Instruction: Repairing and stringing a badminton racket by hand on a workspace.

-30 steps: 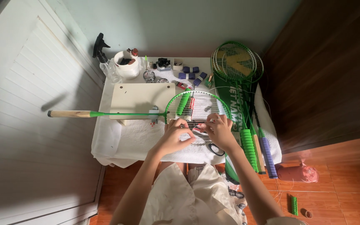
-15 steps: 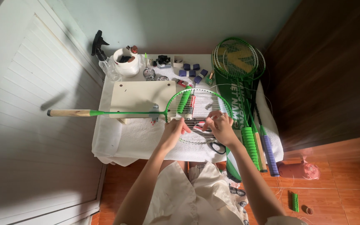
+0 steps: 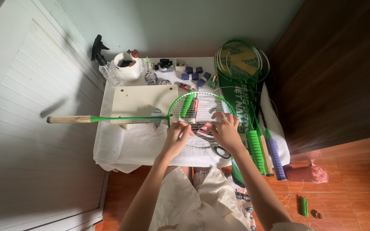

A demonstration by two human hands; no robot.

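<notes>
A white-clothed table (image 3: pixel 125 145) stood by the wall. The green racket (image 3: pixel 193 112) lay across it, handle pointing left. Both the left hand (image 3: pixel 177 136) and right hand (image 3: pixel 224 128) pinched strings at its head, equally near.

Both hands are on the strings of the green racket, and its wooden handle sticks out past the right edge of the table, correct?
Not quite. The head view shows the left hand and right hand on the strings of the green racket, but its wooden handle sticks out past the left edge of the table.
</notes>
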